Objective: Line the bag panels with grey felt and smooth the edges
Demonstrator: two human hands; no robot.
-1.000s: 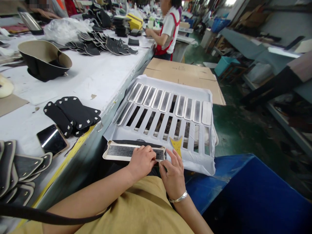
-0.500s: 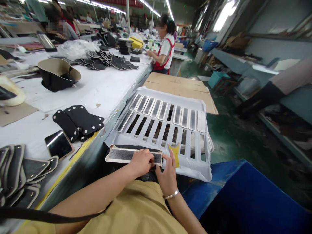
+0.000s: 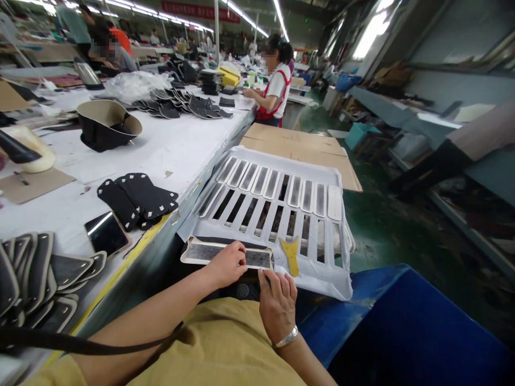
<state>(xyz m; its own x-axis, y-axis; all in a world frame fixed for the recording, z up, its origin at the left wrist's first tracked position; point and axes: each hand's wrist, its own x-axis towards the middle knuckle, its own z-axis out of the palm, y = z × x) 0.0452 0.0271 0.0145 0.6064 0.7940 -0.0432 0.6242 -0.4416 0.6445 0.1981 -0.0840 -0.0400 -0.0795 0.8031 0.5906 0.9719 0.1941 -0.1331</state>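
Observation:
A long dark strip with a pale border (image 3: 207,253) lies across a black piece close to my body. My left hand (image 3: 228,264) rests over the strip's middle, its fingers curled and pinching the near border. At the near right edge, my right hand (image 3: 277,303) has thumb and index finger closed on the border, the other fingers bent. The undersides of both grips are hidden. Just right of the strip, a yellow notched piece (image 3: 292,257) lies on the grey slotted frame (image 3: 277,219).
Several pale-edged dark strips (image 3: 260,181) lie along the frame's far part. On the left table are a phone (image 3: 106,232), black panels (image 3: 139,198), pale-edged pieces (image 3: 34,268) and a curved black shell (image 3: 107,126). A blue bin (image 3: 396,321) stands right; a co-worker (image 3: 277,86) stands beyond the cardboard (image 3: 298,142).
My right hand has come down to the strip's near edge, its raised fingers now bent. My left hand has shifted slightly left along the strip. The view has moved a little.

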